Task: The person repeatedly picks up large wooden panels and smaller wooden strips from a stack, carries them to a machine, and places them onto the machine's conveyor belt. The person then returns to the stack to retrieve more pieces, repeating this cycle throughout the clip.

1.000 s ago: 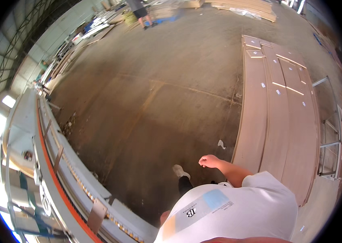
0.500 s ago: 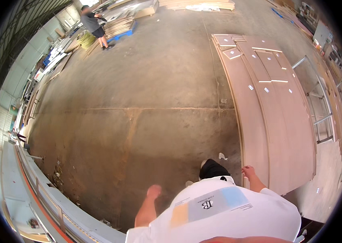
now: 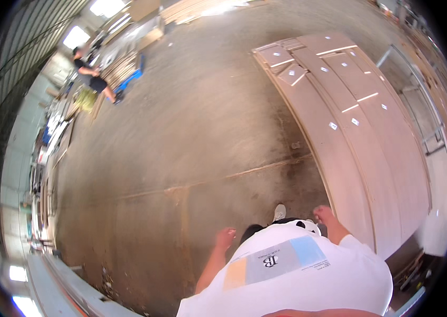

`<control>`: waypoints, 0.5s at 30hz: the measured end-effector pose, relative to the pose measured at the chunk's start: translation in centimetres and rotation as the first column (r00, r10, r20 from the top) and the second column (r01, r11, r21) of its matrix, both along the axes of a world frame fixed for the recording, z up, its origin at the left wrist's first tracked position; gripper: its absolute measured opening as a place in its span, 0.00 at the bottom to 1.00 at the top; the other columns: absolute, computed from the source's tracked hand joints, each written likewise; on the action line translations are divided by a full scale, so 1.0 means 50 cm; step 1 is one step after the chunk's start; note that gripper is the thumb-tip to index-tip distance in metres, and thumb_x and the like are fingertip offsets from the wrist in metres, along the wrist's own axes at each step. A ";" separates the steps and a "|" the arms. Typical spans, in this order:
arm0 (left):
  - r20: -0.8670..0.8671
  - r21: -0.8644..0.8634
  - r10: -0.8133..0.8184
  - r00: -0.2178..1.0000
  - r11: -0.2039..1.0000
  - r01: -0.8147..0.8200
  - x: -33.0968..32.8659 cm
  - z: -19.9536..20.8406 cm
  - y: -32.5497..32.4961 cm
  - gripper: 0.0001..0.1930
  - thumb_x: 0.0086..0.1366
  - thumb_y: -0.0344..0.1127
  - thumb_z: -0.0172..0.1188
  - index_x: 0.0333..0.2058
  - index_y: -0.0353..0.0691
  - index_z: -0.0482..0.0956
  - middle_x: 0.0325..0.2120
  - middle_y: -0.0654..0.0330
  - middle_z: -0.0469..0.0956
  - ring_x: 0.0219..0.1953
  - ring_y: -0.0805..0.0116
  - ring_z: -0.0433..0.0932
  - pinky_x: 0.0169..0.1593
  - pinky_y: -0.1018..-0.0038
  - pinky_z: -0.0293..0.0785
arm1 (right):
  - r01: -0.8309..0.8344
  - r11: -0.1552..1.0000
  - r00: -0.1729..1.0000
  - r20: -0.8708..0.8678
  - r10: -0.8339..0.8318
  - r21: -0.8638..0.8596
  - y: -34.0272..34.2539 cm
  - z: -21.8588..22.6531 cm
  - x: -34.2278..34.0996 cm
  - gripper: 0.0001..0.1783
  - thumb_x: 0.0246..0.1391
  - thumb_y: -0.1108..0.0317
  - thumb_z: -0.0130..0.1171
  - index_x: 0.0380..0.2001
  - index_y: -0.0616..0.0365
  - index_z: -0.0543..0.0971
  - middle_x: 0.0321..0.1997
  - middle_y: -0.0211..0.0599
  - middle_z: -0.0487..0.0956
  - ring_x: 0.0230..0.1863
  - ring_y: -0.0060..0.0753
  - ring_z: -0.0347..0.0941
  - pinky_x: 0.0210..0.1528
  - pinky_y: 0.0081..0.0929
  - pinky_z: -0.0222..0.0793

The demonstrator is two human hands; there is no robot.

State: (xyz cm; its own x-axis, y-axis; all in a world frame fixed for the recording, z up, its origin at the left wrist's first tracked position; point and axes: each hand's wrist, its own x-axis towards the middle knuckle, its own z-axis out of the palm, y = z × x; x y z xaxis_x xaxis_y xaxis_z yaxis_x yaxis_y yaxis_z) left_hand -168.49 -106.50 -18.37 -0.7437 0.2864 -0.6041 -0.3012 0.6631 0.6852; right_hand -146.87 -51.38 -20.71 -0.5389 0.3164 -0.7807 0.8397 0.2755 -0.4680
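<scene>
My left hand (image 3: 226, 237) hangs over the concrete floor at my left side, fingers loosely bent and nothing visible in them. My right hand (image 3: 324, 213) is in front of my right hip, its fingers half curled and slightly apart, with no object showing. It is nearest to the left edge of a low stack of long brown panels (image 3: 361, 164); I cannot tell if it touches the edge. Smaller panels (image 3: 342, 82) with pale edges and white labels (image 3: 355, 121) lie on the far end of the stack. One light shoe (image 3: 280, 212) shows ahead of me.
A metal frame (image 3: 419, 90) stands along the stack's right side. Far left, another person (image 3: 94, 76) is beside boards on a blue pallet (image 3: 130, 81). More boards (image 3: 202, 10) lie at the back. Grey machinery (image 3: 57, 285) runs along the lower left; debris (image 3: 108, 285) lies near it.
My view has turned and moved forward, so the panel stack sits closer and slanted. My left hand has swung forward. A foot now shows ahead. The other person's posture has shifted.
</scene>
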 end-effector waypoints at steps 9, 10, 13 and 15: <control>-0.050 0.097 -0.136 0.989 0.985 0.141 -0.382 0.037 0.121 0.12 0.70 0.43 0.56 0.42 0.42 0.81 0.31 0.59 0.82 0.32 0.66 0.80 0.35 0.65 0.76 | 0.295 0.944 0.860 -0.390 -0.329 -0.145 0.114 0.259 -0.640 0.21 0.55 0.49 0.68 0.40 0.55 0.86 0.31 0.31 0.85 0.34 0.26 0.81 0.41 0.29 0.77; -0.120 0.106 -0.190 0.974 0.973 0.203 -0.429 -0.023 0.080 0.12 0.71 0.43 0.55 0.41 0.42 0.81 0.30 0.61 0.81 0.31 0.69 0.79 0.33 0.67 0.75 | 0.297 0.945 0.874 -0.359 -0.328 -0.139 0.108 0.247 -0.670 0.20 0.56 0.50 0.67 0.40 0.55 0.86 0.30 0.30 0.84 0.32 0.24 0.79 0.38 0.28 0.76; 0.098 -0.005 -0.231 0.968 0.972 0.233 -0.624 -0.071 0.085 0.11 0.70 0.41 0.55 0.40 0.42 0.81 0.30 0.61 0.82 0.29 0.69 0.79 0.30 0.68 0.75 | 0.298 0.953 0.915 -0.266 -0.304 -0.060 0.109 0.189 -0.711 0.16 0.60 0.54 0.64 0.41 0.55 0.85 0.29 0.28 0.82 0.29 0.20 0.75 0.31 0.26 0.73; 0.359 -0.088 -0.140 0.923 0.979 0.182 -0.777 -0.088 0.121 0.10 0.70 0.39 0.55 0.39 0.42 0.82 0.30 0.61 0.82 0.28 0.69 0.80 0.29 0.69 0.74 | 0.209 0.978 0.971 -0.116 -0.207 -0.002 0.106 0.157 -0.685 0.14 0.60 0.58 0.61 0.43 0.54 0.84 0.30 0.27 0.81 0.28 0.22 0.75 0.30 0.26 0.72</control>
